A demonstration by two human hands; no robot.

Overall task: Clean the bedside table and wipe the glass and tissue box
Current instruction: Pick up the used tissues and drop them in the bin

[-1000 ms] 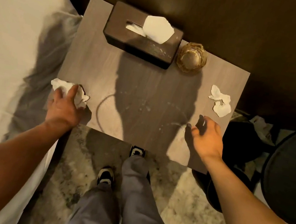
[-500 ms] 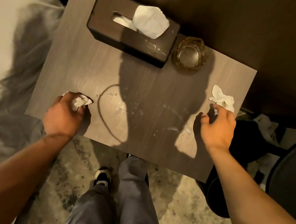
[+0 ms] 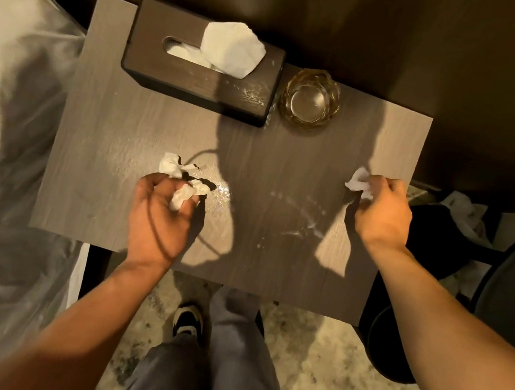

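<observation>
Though crumpled, soft tissue (image 3: 184, 184) on woodgrain.

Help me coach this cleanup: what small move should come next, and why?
Probably carry the right hand with its crumpled tissue to the dark bin beside the bedside table. White streaks remain; the left hand already holds a wad.

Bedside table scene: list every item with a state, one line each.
Bedside table: smeared, white specks and streaks mid-surface.
Tissue box: upright at the back, one tissue pulled up, white marks on its top.
Glass: upright beside the box, looks empty.
Left hand: closed on a crumpled tissue, on the tabletop.
Right hand: pinching another crumpled tissue scrap.
</observation>
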